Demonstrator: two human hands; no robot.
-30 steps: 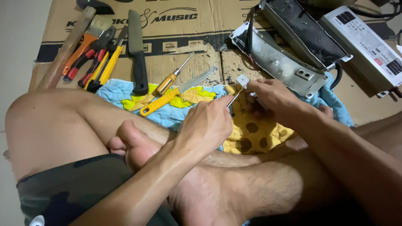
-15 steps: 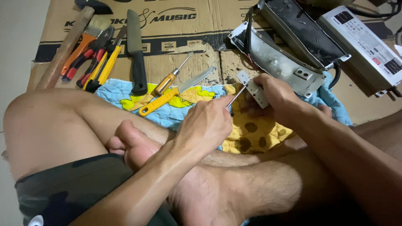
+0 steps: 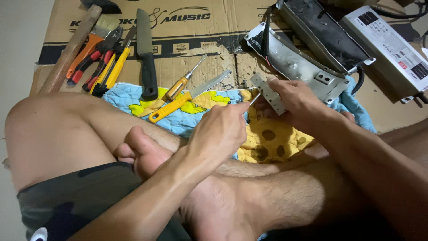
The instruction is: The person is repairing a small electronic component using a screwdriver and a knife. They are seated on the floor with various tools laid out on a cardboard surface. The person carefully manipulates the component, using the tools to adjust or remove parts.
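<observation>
Between right-hand fingers (image 3: pixel 278 89) sits a small metal plate (image 3: pixel 269 93).

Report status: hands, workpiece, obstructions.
Left hand grips thin metal tool. Right hand holds small metal plate. Tool tip at plate. Nothing between them.

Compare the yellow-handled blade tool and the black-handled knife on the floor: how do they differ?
The yellow-handled blade tool lies slanted, half on the blue and yellow cloth; the black-handled knife lies nearly straight, mostly on the cardboard. Its blade looks darker and broader than the other's. Neither is touched by a hand.
</observation>
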